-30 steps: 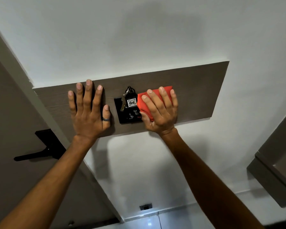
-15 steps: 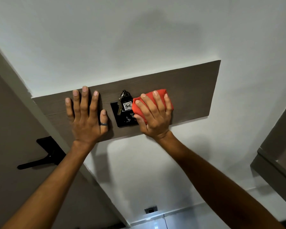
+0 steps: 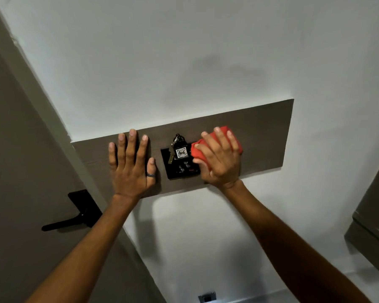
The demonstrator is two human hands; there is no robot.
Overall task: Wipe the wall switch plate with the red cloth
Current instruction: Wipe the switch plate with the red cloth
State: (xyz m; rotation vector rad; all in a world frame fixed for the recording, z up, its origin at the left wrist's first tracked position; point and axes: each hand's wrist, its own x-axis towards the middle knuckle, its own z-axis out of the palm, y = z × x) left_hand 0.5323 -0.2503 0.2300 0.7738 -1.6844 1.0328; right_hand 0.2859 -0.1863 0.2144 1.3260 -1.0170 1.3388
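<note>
A black switch plate [image 3: 179, 167] is set in a dark brown wooden panel [image 3: 263, 138] on a white wall. A key fob with a numbered tag [image 3: 181, 152] hangs over the plate's upper part. My right hand [image 3: 219, 158] presses a bunched red cloth [image 3: 222, 139] against the plate's right edge and the panel beside it; its fingers are curled over the cloth. My left hand [image 3: 131, 165], with a ring on the thumb, lies flat on the panel just left of the plate, fingers spread.
A grey door with a black lever handle [image 3: 74, 215] is at the left. A grey cabinet edge [image 3: 372, 232] juts in at the right. A small wall socket [image 3: 207, 297] sits low near the floor.
The view has tilted, so the panel and both hands sit lower in frame. My right hand with the cloth stays at the plate's right edge; my left hand stays flat on the panel.
</note>
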